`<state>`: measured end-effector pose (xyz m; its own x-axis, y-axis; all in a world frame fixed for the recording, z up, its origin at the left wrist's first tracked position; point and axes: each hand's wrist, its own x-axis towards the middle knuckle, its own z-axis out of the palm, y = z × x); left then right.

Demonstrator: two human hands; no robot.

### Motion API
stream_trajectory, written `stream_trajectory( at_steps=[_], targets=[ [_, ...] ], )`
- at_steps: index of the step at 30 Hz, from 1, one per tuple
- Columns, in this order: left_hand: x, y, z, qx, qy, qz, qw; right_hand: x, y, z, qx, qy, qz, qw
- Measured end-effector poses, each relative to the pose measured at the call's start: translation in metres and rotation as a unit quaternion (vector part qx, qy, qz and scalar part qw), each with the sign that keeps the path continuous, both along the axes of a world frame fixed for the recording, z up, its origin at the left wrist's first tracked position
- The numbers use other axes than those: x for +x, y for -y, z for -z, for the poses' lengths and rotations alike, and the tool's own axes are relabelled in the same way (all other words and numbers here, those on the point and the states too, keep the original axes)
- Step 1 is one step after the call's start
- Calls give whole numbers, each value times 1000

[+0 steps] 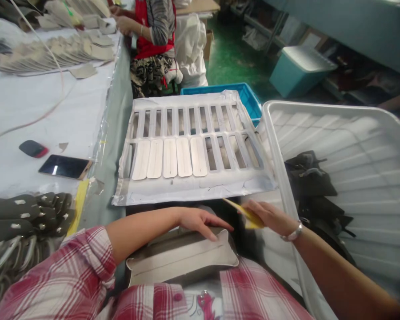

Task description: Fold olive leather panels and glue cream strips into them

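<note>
In my lap sits a curved, pale grey panel (186,258) with a dark line along it. My left hand (200,223) rests on its far edge, thumb and fingers stretched apart. To the right, my right hand (270,215) is closed around a thin yellow flat tool (252,218) with a pointed end; its exact kind is unclear. Just beyond both hands lies a whitish slotted frame (193,189) with two rows of openings. Several pale rounded strips (184,156) lie side by side on its near row, at the left.
A large white bin (360,122) with dark pieces (311,182) stands right. A blue crate (250,95) sits behind the frame. The left table holds a phone (65,166), dark grey pieces (26,215) and stacked beige pieces (58,53). Another person (155,26) sits at its far side.
</note>
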<state>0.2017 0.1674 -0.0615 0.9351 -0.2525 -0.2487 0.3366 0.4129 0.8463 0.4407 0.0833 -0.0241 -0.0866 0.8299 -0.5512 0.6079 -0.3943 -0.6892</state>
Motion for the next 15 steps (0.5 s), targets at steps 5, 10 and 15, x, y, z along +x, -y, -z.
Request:
stream_trajectory(
  at_steps=[5, 10, 15],
  targets=[
    [4, 12, 4, -5, 26, -19, 999, -42, 19, -2, 127, 170, -127, 969],
    [-2, 15, 4, 78, 25, -17, 997, -56, 0, -1, 201, 221, -200, 933],
    [-5, 11, 13, 94, 50, -11, 994, -57, -20, -1, 260, 207, -287, 898]
  ],
)
